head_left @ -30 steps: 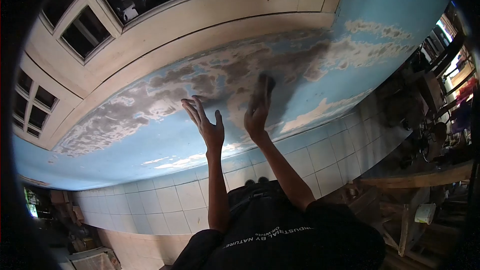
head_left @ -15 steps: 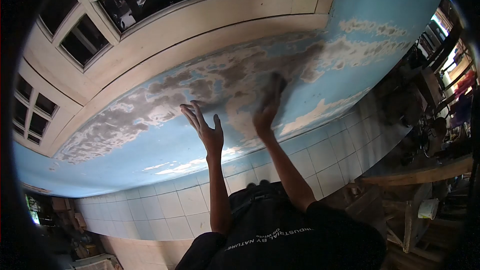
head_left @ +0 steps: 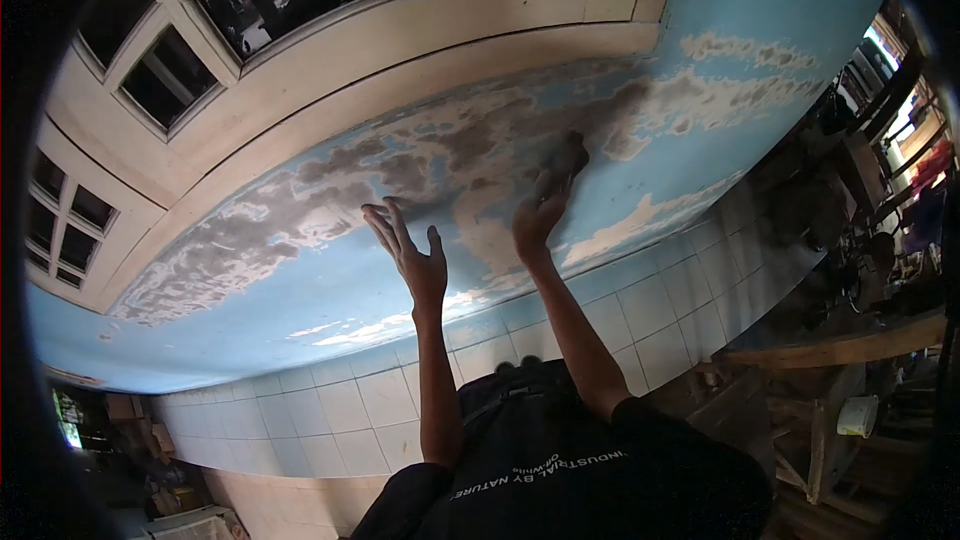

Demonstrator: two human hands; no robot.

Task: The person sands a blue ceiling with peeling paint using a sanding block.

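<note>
Below the window, the blue wall [head_left: 640,180] has pale and grey-brown patches where its paint is worn off. My left hand [head_left: 408,255] rests against this wall with its fingers spread, holding nothing. To its right, my right hand [head_left: 540,210] is pressed to the patchy part, its fingers round a dark piece [head_left: 572,153], perhaps a pad or sanding sheet; blur and shadow hide its exact shape.
A cream window frame [head_left: 400,50] with dark panes runs above the hands. White tiles [head_left: 345,408] line the lower wall. At the right are a wooden bench [head_left: 840,340], a white bucket [head_left: 857,416] and clutter.
My right hand has shifted slightly up and to the right on the wall with the dark piece. My left hand has hardly moved.
</note>
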